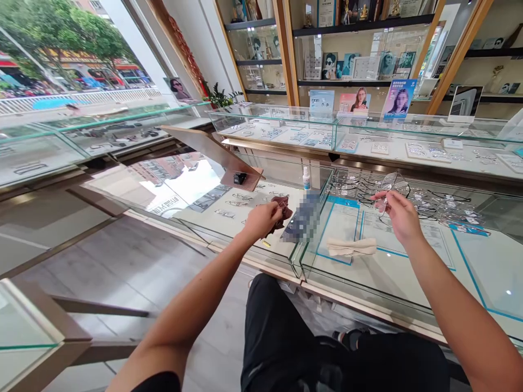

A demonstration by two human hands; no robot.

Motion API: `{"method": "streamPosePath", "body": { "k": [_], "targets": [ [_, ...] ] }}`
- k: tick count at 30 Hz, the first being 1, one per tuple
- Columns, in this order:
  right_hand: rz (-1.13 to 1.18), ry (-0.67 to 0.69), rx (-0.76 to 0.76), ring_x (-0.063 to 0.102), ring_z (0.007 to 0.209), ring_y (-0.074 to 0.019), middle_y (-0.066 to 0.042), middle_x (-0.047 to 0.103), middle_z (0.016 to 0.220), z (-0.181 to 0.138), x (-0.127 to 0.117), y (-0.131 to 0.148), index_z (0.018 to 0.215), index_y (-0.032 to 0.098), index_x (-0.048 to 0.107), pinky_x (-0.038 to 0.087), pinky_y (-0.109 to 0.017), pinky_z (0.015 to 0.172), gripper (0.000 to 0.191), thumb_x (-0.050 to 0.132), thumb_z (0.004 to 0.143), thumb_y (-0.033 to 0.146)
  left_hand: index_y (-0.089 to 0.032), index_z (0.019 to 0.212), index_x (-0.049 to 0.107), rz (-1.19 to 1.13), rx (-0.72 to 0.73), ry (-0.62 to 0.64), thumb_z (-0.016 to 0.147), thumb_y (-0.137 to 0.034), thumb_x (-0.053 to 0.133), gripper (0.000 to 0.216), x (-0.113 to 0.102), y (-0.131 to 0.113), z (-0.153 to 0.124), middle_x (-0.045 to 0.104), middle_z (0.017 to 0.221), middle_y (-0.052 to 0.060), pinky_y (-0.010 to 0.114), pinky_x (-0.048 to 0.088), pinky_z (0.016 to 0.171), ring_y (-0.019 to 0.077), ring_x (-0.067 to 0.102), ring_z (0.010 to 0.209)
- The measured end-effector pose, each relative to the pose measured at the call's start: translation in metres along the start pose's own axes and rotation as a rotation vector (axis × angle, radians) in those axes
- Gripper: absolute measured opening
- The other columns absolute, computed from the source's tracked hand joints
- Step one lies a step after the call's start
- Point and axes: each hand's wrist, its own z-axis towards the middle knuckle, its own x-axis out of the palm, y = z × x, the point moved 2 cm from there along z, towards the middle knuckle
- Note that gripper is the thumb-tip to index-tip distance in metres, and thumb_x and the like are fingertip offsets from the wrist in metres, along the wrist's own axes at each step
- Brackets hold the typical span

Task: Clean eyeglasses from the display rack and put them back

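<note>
My left hand (263, 219) is closed around a crumpled dark brown cloth (281, 211), held above the glass counter. Off to the right, my right hand (398, 215) pinches a pair of eyeglasses (399, 182) with thin frames and clear lenses, raised over the counter. Behind them, several eyeglasses (441, 198) lie in rows on the glass. Between my hands a folded beige cloth (351, 247) rests on the countertop. A small white spray bottle (306, 178) stands upright beyond my left hand.
Glass display counters (245, 256) run along my front, with a joint between two of them. A wooden-framed mirror (220, 155) stands tilted at the left. Further back are another display case (281, 128) and wall shelves (363, 32). A blurred dark patch (302, 218) lies beside the brown cloth.
</note>
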Motion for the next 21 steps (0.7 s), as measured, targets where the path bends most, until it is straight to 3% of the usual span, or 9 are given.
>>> {"method": "streamPosePath", "body": {
  "k": [4, 8, 11, 12, 14, 17, 19, 21],
  "targets": [
    [0.013, -0.008, 0.011, 0.063, 0.078, -0.0188, -0.005, 0.079, 0.092, 0.0, 0.001, -0.001, 0.086, 0.026, 0.078, 0.045, -0.033, 0.067, 0.037, 0.08, 0.081, 0.062, -0.023, 0.069, 0.048, -0.013, 0.163, 0.085, 0.102, -0.041, 0.043, 0.038, 0.009, -0.022, -0.013, 0.064, 0.069, 0.006, 0.032, 0.026, 0.063, 0.0225, 0.059, 0.067],
    [-0.015, 0.002, 0.014, 0.063, 0.076, -0.0178, -0.005, 0.079, 0.092, -0.001, 0.003, -0.001, 0.085, 0.026, 0.078, 0.044, -0.032, 0.067, 0.037, 0.078, 0.082, 0.062, -0.021, 0.076, 0.057, -0.049, 0.532, 0.233, 0.108, -0.045, 0.036, 0.045, 0.025, -0.084, -0.032, 0.068, 0.077, 0.007, 0.031, 0.033, 0.067, 0.0221, 0.064, 0.076],
    [-0.011, 0.005, 0.015, 0.063, 0.076, -0.0171, -0.004, 0.078, 0.091, -0.001, 0.003, -0.002, 0.085, 0.026, 0.079, 0.044, -0.031, 0.067, 0.036, 0.078, 0.082, 0.062, -0.02, 0.103, 0.067, -0.069, 0.803, 0.324, 0.102, -0.044, 0.056, 0.026, 0.039, -0.137, -0.042, 0.075, 0.102, 0.008, 0.031, 0.042, 0.079, 0.0244, 0.069, 0.097],
    [-0.006, 0.004, 0.012, 0.062, 0.076, -0.0169, -0.003, 0.078, 0.091, -0.001, 0.003, -0.001, 0.085, 0.026, 0.079, 0.044, -0.031, 0.067, 0.036, 0.078, 0.081, 0.062, -0.02, 0.111, 0.067, -0.059, 0.852, 0.335, 0.097, -0.047, 0.065, 0.03, 0.043, -0.152, -0.043, 0.075, 0.11, 0.009, 0.033, 0.043, 0.083, 0.0263, 0.069, 0.102],
    [0.005, 0.002, 0.007, 0.062, 0.076, -0.0168, -0.003, 0.078, 0.09, -0.001, 0.003, 0.0, 0.085, 0.026, 0.079, 0.044, -0.031, 0.068, 0.036, 0.079, 0.081, 0.062, -0.02, 0.116, 0.068, -0.043, 0.9, 0.354, 0.093, -0.045, 0.071, 0.034, 0.05, -0.175, -0.038, 0.074, 0.117, 0.011, 0.034, 0.044, 0.086, 0.0285, 0.068, 0.107],
    [0.009, -0.014, 0.001, 0.062, 0.076, -0.0172, -0.003, 0.078, 0.09, -0.001, 0.002, 0.003, 0.084, 0.026, 0.078, 0.045, -0.032, 0.068, 0.036, 0.078, 0.082, 0.062, -0.02, 0.093, 0.068, -0.086, 0.868, 0.479, 0.095, -0.032, 0.064, 0.013, 0.059, -0.191, -0.019, 0.072, 0.097, 0.008, 0.033, 0.04, 0.076, 0.0255, 0.065, 0.092],
    [0.011, -0.033, -0.011, 0.061, 0.075, -0.0173, -0.003, 0.078, 0.09, 0.0, 0.0, 0.007, 0.083, 0.026, 0.078, 0.045, -0.032, 0.069, 0.036, 0.077, 0.082, 0.062, -0.019, 0.076, 0.062, -0.257, 0.798, 0.637, 0.094, -0.03, 0.062, 0.021, 0.064, -0.192, -0.002, 0.064, 0.077, 0.004, 0.032, 0.035, 0.069, 0.0204, 0.057, 0.075],
    [0.016, -0.048, -0.024, 0.06, 0.075, -0.0179, -0.003, 0.078, 0.091, -0.001, -0.001, 0.009, 0.083, 0.026, 0.077, 0.045, -0.033, 0.07, 0.036, 0.076, 0.083, 0.062, -0.019, 0.07, 0.058, -0.597, 0.657, 0.814, 0.091, -0.035, 0.068, 0.028, 0.071, -0.189, 0.013, 0.056, 0.067, 0.0, 0.03, 0.033, 0.065, 0.0155, 0.048, 0.064]
  ]
}}
